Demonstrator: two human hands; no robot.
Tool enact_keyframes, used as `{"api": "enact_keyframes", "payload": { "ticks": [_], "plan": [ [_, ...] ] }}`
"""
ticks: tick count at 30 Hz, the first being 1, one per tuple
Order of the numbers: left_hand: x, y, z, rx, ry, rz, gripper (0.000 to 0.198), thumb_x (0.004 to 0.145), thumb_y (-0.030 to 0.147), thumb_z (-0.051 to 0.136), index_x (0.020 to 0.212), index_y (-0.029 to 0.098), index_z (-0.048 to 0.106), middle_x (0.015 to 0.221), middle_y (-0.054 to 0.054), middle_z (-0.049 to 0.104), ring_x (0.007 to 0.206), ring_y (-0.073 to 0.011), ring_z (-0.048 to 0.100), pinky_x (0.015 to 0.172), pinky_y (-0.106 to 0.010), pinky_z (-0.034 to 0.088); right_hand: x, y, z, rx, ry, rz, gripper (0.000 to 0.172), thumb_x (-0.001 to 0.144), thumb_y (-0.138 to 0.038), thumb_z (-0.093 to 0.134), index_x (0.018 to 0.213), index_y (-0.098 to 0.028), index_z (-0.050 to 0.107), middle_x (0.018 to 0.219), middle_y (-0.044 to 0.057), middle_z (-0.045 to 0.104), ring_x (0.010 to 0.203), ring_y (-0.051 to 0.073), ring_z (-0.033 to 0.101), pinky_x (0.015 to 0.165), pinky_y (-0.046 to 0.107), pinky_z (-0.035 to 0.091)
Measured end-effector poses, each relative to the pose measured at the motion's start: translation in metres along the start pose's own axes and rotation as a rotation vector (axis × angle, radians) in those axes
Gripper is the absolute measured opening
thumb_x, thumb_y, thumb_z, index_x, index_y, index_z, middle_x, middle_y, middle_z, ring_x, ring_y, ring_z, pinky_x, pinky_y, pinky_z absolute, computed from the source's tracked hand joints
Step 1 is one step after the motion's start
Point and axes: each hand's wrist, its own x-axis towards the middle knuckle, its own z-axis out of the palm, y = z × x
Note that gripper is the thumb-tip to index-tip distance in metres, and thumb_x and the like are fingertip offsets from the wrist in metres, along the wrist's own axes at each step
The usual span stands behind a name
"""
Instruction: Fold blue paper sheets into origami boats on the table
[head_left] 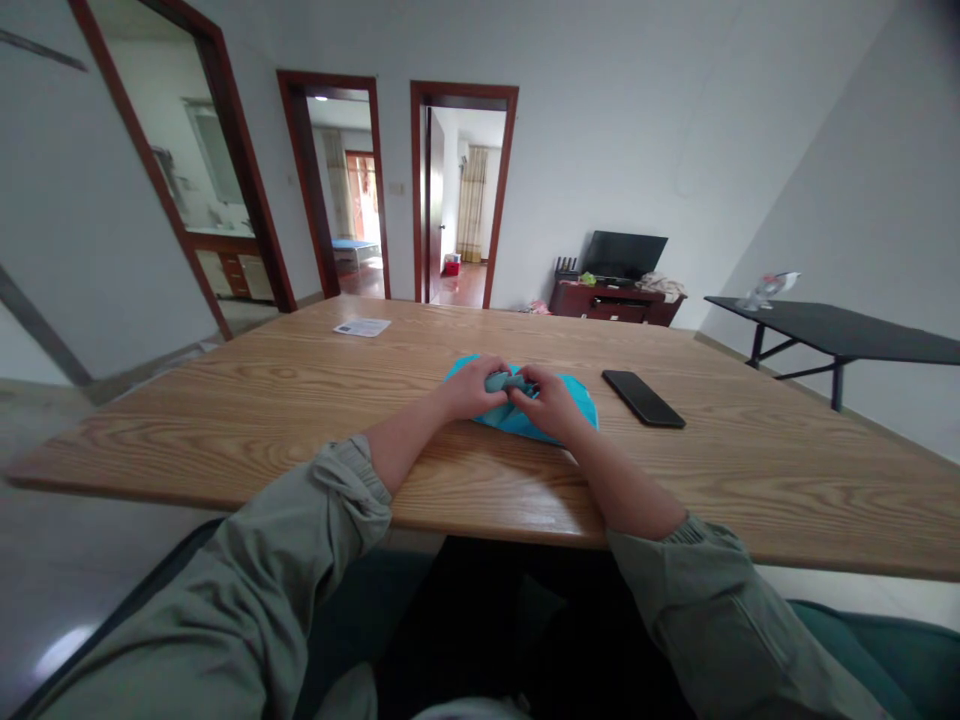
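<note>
A bright blue sheet [579,394] lies on the wooden table under both of my hands. Just above it, a small soft-looking grey-teal piece [498,382] is pinched between my fingers; its exact kind is too small to make out. My left hand [474,390] curls around the left end of this piece. From the other side, my right hand [553,402] grips it with thumb and fingers bent, close to the left fingertips. Part of the piece and much of the sheet are hidden by my hands.
On the wooden table [285,430], a black phone [643,398] lies right of the blue sheet, and a white printed paper [362,327] lies far left. A black folding table [847,328] stands at right. Beyond are a TV [625,256] on a cabinet and several doorways.
</note>
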Motion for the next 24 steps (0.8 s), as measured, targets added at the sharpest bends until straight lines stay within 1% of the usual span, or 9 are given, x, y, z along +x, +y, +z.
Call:
{"api": "enact_keyframes", "payload": {
  "ticks": [2,4,8,10,14,17,19,22,24],
  "plan": [
    [0.001,-0.001,-0.002,0.015,0.002,-0.006,0.020,0.070,0.024,0.059,0.090,0.017,0.061,0.090,-0.002,0.060,0.087,-0.0173,0.055,0.084,-0.030,0.044,0.000,0.001,-0.001,-0.007,-0.006,-0.016,0.005,0.079,-0.029,0.056,0.077,-0.024,0.058,0.074,-0.002,0.062,0.074,0.016,0.056,0.068,0.026,0.044],
    [0.001,-0.003,-0.004,0.020,-0.013,-0.032,0.018,0.072,0.026,0.059,0.088,0.018,0.061,0.088,-0.002,0.059,0.083,-0.0165,0.054,0.079,-0.029,0.045,0.000,0.003,-0.001,-0.020,-0.006,-0.033,0.006,0.079,-0.029,0.056,0.078,-0.024,0.058,0.076,-0.001,0.062,0.075,0.016,0.056,0.069,0.027,0.044],
    [0.000,-0.011,-0.009,0.025,-0.071,-0.033,0.024,0.071,0.028,0.061,0.093,0.019,0.063,0.091,-0.002,0.060,0.080,-0.0157,0.055,0.072,-0.026,0.045,0.000,0.009,0.002,-0.053,-0.010,-0.023,0.006,0.078,-0.030,0.058,0.079,-0.025,0.058,0.077,-0.001,0.062,0.073,0.017,0.057,0.068,0.028,0.044],
    [-0.001,-0.018,-0.010,0.050,-0.134,-0.027,0.030,0.069,0.030,0.063,0.097,0.020,0.064,0.093,-0.002,0.062,0.082,-0.0162,0.056,0.073,-0.026,0.044,0.000,0.012,0.004,-0.066,-0.031,-0.001,0.006,0.077,-0.030,0.060,0.080,-0.025,0.059,0.076,-0.001,0.063,0.071,0.017,0.057,0.065,0.028,0.044],
    [-0.002,-0.033,-0.013,0.117,-0.253,-0.076,0.034,0.070,0.035,0.063,0.101,0.021,0.067,0.096,-0.003,0.065,0.083,-0.0166,0.058,0.075,-0.025,0.045,0.000,0.016,0.004,-0.076,-0.093,0.047,0.005,0.076,-0.029,0.060,0.079,-0.026,0.063,0.075,-0.001,0.065,0.069,0.016,0.058,0.064,0.027,0.044],
    [-0.003,-0.041,-0.014,0.108,-0.279,-0.096,0.034,0.071,0.037,0.063,0.100,0.021,0.070,0.099,-0.004,0.066,0.086,-0.0173,0.059,0.077,-0.025,0.045,0.001,0.020,-0.001,-0.051,-0.139,0.086,0.010,0.076,-0.031,0.060,0.081,-0.026,0.067,0.076,-0.002,0.066,0.068,0.016,0.058,0.063,0.027,0.044],
    [-0.003,-0.044,-0.015,0.096,-0.292,-0.117,0.036,0.071,0.038,0.063,0.102,0.022,0.070,0.100,-0.004,0.066,0.086,-0.0172,0.059,0.077,-0.025,0.045,0.001,0.023,-0.005,-0.050,-0.176,0.130,0.014,0.076,-0.035,0.060,0.082,-0.025,0.068,0.072,-0.002,0.065,0.063,0.014,0.055,0.059,0.026,0.042],
    [-0.003,-0.044,-0.016,0.118,-0.327,-0.131,0.036,0.072,0.038,0.061,0.104,0.024,0.070,0.100,-0.003,0.066,0.087,-0.0169,0.059,0.078,-0.024,0.044,0.002,0.028,-0.012,-0.071,-0.211,0.180,0.020,0.075,-0.040,0.061,0.084,-0.024,0.070,0.066,-0.003,0.063,0.056,0.013,0.051,0.054,0.025,0.039],
    [-0.002,-0.043,-0.017,0.143,-0.352,-0.119,0.034,0.074,0.037,0.060,0.104,0.025,0.071,0.100,-0.003,0.065,0.089,-0.0167,0.058,0.081,-0.024,0.044,0.002,0.030,-0.015,-0.078,-0.223,0.169,0.020,0.076,-0.039,0.060,0.085,-0.024,0.070,0.068,-0.003,0.064,0.059,0.013,0.052,0.056,0.025,0.040]
  ]
}}
